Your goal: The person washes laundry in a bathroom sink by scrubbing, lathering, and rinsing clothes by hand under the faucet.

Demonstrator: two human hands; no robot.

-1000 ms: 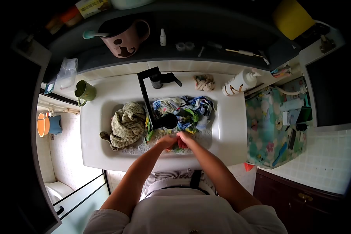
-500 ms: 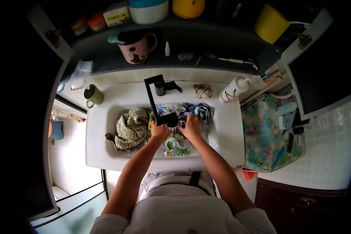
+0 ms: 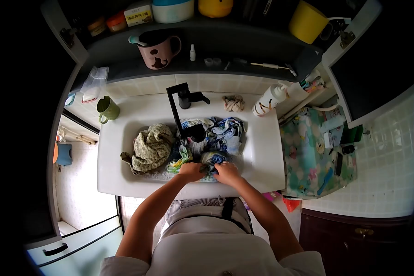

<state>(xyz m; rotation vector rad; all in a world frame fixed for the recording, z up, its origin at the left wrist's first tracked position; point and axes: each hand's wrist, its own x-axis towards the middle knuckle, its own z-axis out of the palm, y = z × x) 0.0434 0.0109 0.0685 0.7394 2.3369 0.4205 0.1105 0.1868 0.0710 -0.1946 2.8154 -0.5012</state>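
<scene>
Wet, multicoloured patterned clothes (image 3: pixel 216 158) lie bunched in the white sink (image 3: pixel 269 161). Near the sink's front edge my left hand (image 3: pixel 192 171) is closed on a part of this cloth, its fingers curled inward. Beside it my right hand (image 3: pixel 227 173) grips the same bunch, and a small gap separates the two hands. Fingertips of both hands are partly hidden in the fabric. A beige patterned cloth (image 3: pixel 152 149) is heaped at the sink's left side, apart from my hands. The black faucet (image 3: pixel 175 110) arches over the clothes, its head just beyond my hands.
A green mug (image 3: pixel 108 109) stands on the left rim. A crumpled cloth (image 3: pixel 233 103) and a white pump bottle (image 3: pixel 269 100) sit along the back. Above, a dark shelf holds a pink mug (image 3: pixel 158 54). To the right, a patterned mat (image 3: pixel 303 156) bears small items, including a blue comb (image 3: pixel 325 181).
Both hands have moved from under the faucet head toward the sink's front edge, drawing cloth with them. More of the blue and white fabric behind them shows. The camera view has shifted slightly.
</scene>
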